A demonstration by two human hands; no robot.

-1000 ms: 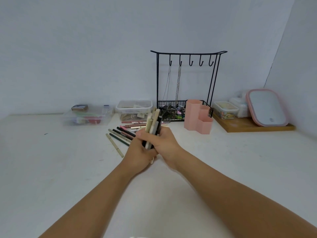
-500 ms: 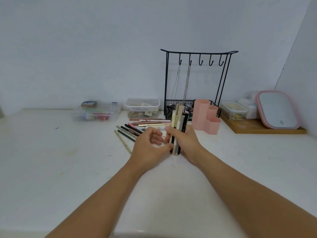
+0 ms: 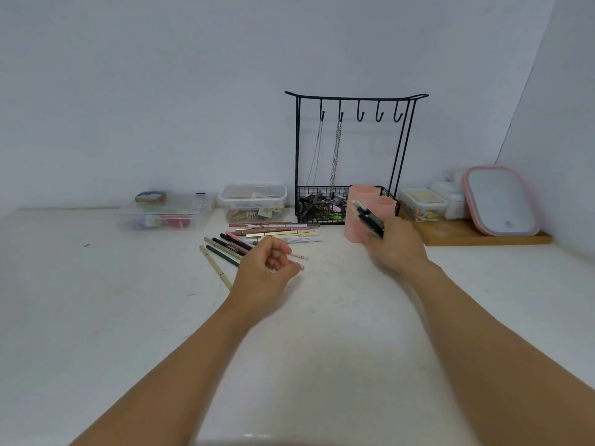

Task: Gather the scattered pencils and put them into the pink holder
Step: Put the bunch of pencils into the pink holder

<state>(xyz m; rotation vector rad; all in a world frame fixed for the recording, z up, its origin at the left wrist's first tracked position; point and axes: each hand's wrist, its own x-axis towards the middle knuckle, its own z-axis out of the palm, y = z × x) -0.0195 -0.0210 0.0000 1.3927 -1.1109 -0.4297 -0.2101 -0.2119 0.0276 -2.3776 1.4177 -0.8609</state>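
Note:
My right hand (image 3: 397, 247) grips a bundle of pencils (image 3: 368, 217), black and pale ones, tilted up to the left in front of the pink holder (image 3: 354, 226). The holder stands on the white table before the black wire rack. My left hand (image 3: 267, 268) hovers just above the table with its fingers loosely curled and nothing in it. Several more pencils (image 3: 257, 238) lie scattered on the table just beyond and left of that hand; one white pencil (image 3: 301, 256) pokes out from behind its fingers.
A black wire rack (image 3: 351, 156) with hooks, chains and a basket stands behind the holder. Two clear plastic boxes (image 3: 167, 212) (image 3: 254, 201) sit at the back left. A wooden board (image 3: 476, 236) at the right carries small containers and a pink-framed mirror (image 3: 500, 201).
My right hand has carried the pencil bundle to the right, up to the pink holder. My left hand has let go of the bundle and stays near the scattered pencils.

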